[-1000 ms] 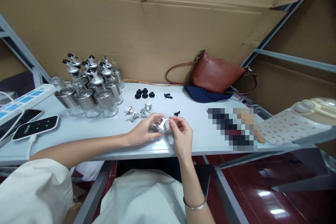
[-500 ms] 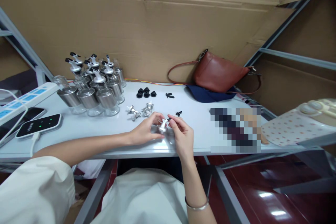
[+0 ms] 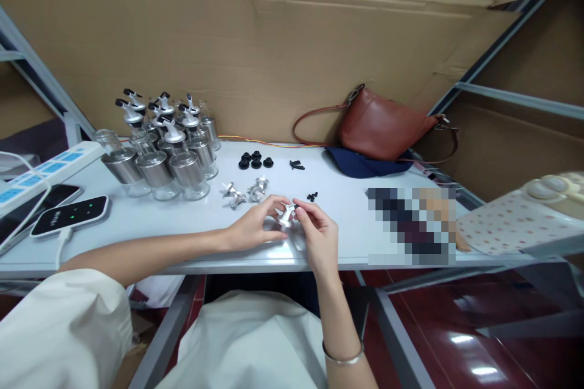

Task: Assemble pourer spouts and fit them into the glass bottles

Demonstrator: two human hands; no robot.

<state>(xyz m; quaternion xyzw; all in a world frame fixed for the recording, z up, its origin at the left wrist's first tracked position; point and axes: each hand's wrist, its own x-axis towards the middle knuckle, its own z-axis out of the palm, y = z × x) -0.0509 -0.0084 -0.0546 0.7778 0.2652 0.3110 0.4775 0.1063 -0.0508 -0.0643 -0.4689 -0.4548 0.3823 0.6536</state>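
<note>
Above the table's front edge, my left hand (image 3: 256,225) is closed around a silver bottle pourer (image 3: 286,217). My right hand (image 3: 320,234) pinches a small black piece (image 3: 296,207) at the tip of the pourer's spout; its exact shape is hidden by the fingers. Several more silver pourers (image 3: 258,189) lie just beyond my left hand. Behind them sit black stoppers (image 3: 256,163) in a cluster. Thin black flaps (image 3: 297,165) lie in a small pile to the right, and tiny black caps (image 3: 312,196) rest beyond my right hand.
Glass bottles with steel sleeves (image 3: 152,167), several topped with pourers, stand at the back left. A power strip (image 3: 50,167) and a white charging device (image 3: 70,217) lie left. A brown handbag (image 3: 378,124) sits on a dark blue cap (image 3: 360,164). A dotted white item (image 3: 497,222) is at right.
The black piece between my right fingers sits closer to the pourer's spout, with less of it showing. Both hands stay almost in place; the whole view has shifted slightly.
</note>
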